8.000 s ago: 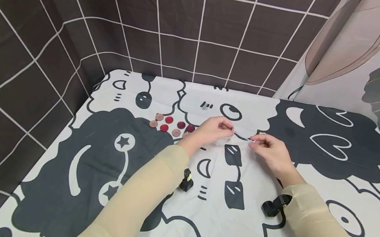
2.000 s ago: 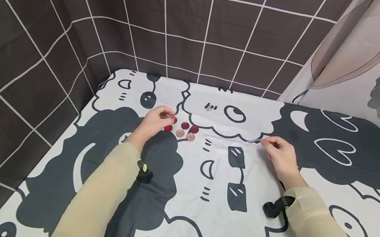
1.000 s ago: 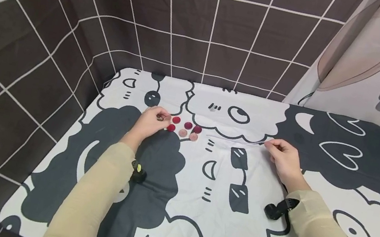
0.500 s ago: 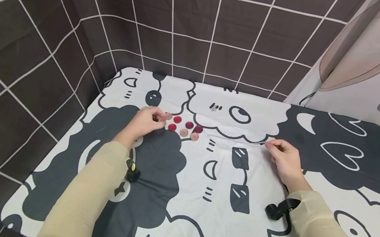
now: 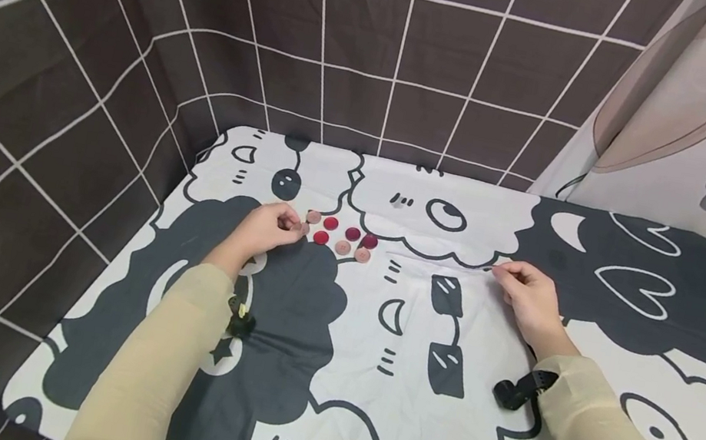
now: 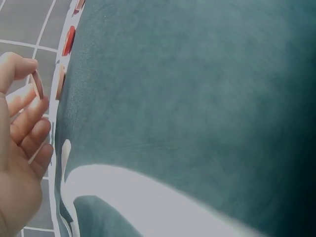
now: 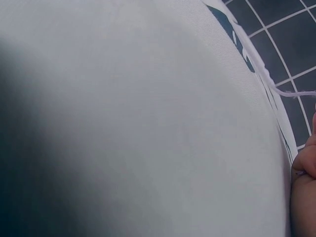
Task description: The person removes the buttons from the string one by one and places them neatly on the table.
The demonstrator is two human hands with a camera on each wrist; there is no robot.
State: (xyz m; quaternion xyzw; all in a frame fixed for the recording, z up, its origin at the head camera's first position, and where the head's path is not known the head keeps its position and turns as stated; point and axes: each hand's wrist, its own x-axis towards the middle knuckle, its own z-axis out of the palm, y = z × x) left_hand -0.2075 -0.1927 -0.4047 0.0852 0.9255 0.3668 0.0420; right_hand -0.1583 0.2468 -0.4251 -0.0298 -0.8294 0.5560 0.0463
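Note:
Between the thumb and fingertips of my left hand (image 5: 267,227) is a pink button (image 6: 37,85), tilted on edge in the left wrist view. Another pink button (image 5: 314,217) lies just beyond these fingertips. To the right are two red buttons (image 5: 330,223), two dark red buttons (image 5: 353,234) and two more pink buttons (image 5: 343,248). My right hand (image 5: 527,288) pinches the end of a thin pale string (image 7: 296,94), which stretches left along the cloth in the head view. Only part of the right hand shows in the right wrist view, at its right edge.
A black and white cartoon-print cloth (image 5: 374,426) covers the table. Behind and to the left hangs a dark curtain with a white grid (image 5: 356,34). A leaf-patterned curtain (image 5: 676,134) is at the right. A small camera sits on each wrist.
My left hand has left the string near the right hand and moved left to the buttons. It now pinches a pink button, drawn slightly aside. The right hand has stayed nearly still, holding the string.

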